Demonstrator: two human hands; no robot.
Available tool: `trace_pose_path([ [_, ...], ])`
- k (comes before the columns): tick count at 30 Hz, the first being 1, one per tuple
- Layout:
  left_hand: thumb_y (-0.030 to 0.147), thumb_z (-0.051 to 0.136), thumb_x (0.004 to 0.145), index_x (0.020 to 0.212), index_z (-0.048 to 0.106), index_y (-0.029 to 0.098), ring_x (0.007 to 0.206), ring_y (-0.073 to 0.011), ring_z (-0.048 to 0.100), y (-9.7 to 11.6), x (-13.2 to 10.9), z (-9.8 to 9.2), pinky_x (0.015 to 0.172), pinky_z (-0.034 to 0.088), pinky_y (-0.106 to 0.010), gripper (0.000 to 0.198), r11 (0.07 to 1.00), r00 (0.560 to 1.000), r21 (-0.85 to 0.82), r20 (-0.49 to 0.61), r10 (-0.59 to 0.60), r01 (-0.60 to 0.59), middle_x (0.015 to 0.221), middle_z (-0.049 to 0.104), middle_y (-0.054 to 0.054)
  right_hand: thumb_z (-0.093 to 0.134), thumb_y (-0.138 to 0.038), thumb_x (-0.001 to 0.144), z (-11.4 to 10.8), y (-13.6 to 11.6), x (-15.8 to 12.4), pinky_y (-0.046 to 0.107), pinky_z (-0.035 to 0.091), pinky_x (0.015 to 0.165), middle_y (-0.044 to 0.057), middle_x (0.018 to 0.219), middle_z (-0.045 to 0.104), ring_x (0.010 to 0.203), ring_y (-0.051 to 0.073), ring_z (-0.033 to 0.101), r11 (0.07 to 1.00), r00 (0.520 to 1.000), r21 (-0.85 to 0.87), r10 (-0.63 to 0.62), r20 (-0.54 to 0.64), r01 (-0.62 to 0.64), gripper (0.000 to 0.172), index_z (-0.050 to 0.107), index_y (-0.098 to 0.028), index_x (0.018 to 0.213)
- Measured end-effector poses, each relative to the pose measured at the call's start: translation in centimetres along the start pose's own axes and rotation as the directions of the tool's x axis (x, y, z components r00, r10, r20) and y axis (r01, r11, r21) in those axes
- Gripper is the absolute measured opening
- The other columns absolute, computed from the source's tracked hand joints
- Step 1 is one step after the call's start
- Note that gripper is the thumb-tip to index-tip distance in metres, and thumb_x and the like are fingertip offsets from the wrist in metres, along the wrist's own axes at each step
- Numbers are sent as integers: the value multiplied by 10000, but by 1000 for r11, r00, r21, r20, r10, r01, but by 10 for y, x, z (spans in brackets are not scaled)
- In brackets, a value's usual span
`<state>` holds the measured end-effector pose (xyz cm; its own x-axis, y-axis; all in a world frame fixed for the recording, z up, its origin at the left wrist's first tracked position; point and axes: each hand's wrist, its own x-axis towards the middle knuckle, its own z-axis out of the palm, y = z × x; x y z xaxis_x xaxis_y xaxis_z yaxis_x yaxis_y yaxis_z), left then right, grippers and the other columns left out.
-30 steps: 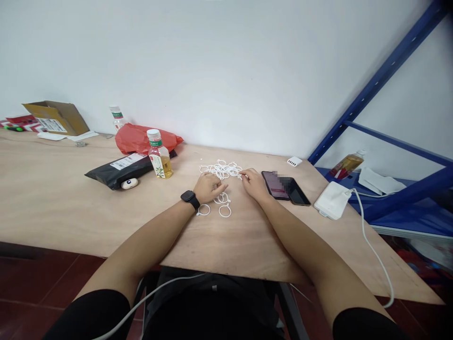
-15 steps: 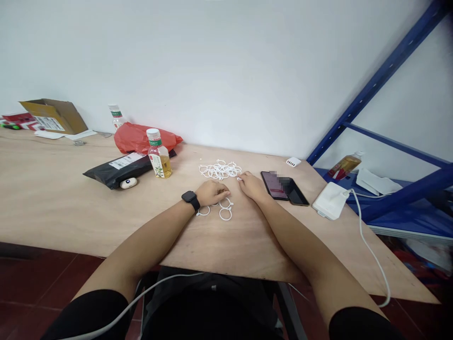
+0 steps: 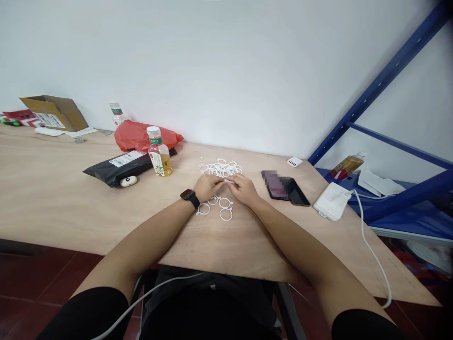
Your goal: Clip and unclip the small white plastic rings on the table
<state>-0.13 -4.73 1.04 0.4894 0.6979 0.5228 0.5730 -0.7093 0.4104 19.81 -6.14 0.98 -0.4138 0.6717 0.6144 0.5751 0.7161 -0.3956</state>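
Note:
A pile of white plastic rings (image 3: 221, 168) lies on the wooden table (image 3: 53, 189). Three separate rings (image 3: 219, 208) lie nearer to me, just below my hands. My left hand (image 3: 207, 187), with a black watch on its wrist, and my right hand (image 3: 242, 188) meet fingertip to fingertip between the pile and the loose rings. Both pinch a small white ring (image 3: 227, 181) between them.
Two dark phones (image 3: 285, 186) lie right of my hands, then a white charger box (image 3: 331, 200) with a cable. A tea bottle (image 3: 159, 153), a black parcel (image 3: 116, 169) and a red bag (image 3: 141, 137) stand left. A blue metal rack (image 3: 389, 137) is at right.
My right hand drew back from the pile's edge toward the left hand with a ring. The two hands, apart a second ago, now touch over the ring.

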Motion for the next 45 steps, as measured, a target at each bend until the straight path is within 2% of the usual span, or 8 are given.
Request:
trace_pose_path([
  [4, 316, 500, 952, 1007, 735, 217, 793, -177, 662, 2, 1, -1, 761, 465, -307, 261, 999, 999, 34, -21, 30, -29, 869, 749, -43, 483, -288, 962, -4, 2, 0, 336, 510, 869, 56, 1032, 702, 980, 188, 632, 1000, 1000, 21, -21, 21, 20, 267, 677, -258, 1142],
  [10, 329, 478, 970, 1048, 729, 224, 819, -190, 674, 4, 1, 0, 826, 465, -347, 283, 997, 998, 51, -13, 62, -61, 906, 756, -57, 530, -307, 938, -4, 1, 0, 316, 510, 800, 55, 940, 702, 894, 187, 636, 1000, 1000, -18, -13, -19, 12, 192, 696, -238, 1007],
  [22, 316, 493, 950, 922, 719, 204, 825, -207, 663, 7, 1, -1, 845, 447, -378, 254, 997, 999, 72, -20, 43, -41, 846, 739, -56, 512, -258, 917, 1, -6, -1, 303, 486, 731, 49, 851, 679, 798, 183, 616, 998, 997, -46, 40, -59, -43, 173, 682, -227, 923],
  [28, 360, 480, 960, 929, 710, 208, 804, -184, 655, 9, 0, -5, 822, 438, -351, 278, 999, 997, 11, -57, 43, -43, 842, 738, -37, 500, -275, 937, -2, -6, 0, 296, 488, 752, 52, 897, 677, 842, 178, 619, 1000, 995, -6, 12, -98, -13, 165, 659, -231, 923],
  [31, 375, 484, 952, 907, 713, 207, 815, -184, 651, 8, -1, -9, 841, 426, -361, 287, 997, 995, 35, -66, 68, -66, 836, 733, -37, 499, -265, 931, -4, -5, -1, 288, 480, 732, 47, 880, 677, 806, 170, 613, 1000, 998, -23, -23, -53, 21, 159, 649, -228, 895],
  [36, 347, 495, 938, 919, 715, 207, 939, -225, 606, -9, -1, -7, 889, 421, -397, 262, 989, 973, 110, -220, -71, 97, 946, 717, -69, 497, -253, 927, -4, -3, -4, 283, 478, 761, 37, 882, 692, 817, 165, 618, 994, 994, -61, -85, 63, 89, 165, 659, -231, 905],
  [40, 335, 616, 841, 980, 736, 245, 1062, -300, 529, -27, -3, 2, 922, 386, -477, 204, 944, 937, 218, -301, -176, 247, 1129, 648, -110, 484, -214, 933, -2, 3, -2, 302, 487, 836, 50, 1030, 706, 953, 177, 633, 992, 992, -113, -35, 119, 48, 212, 673, -227, 1029],
  [45, 346, 625, 812, 993, 750, 269, 1180, -348, 456, -27, -5, 3, 997, 300, -541, 234, 847, 908, 327, -171, -383, 418, 1244, 597, -120, 535, -169, 902, 0, 8, 0, 322, 484, 874, 55, 1030, 722, 972, 190, 632, 980, 959, -162, -67, 274, 115, 207, 705, -210, 1015],
])
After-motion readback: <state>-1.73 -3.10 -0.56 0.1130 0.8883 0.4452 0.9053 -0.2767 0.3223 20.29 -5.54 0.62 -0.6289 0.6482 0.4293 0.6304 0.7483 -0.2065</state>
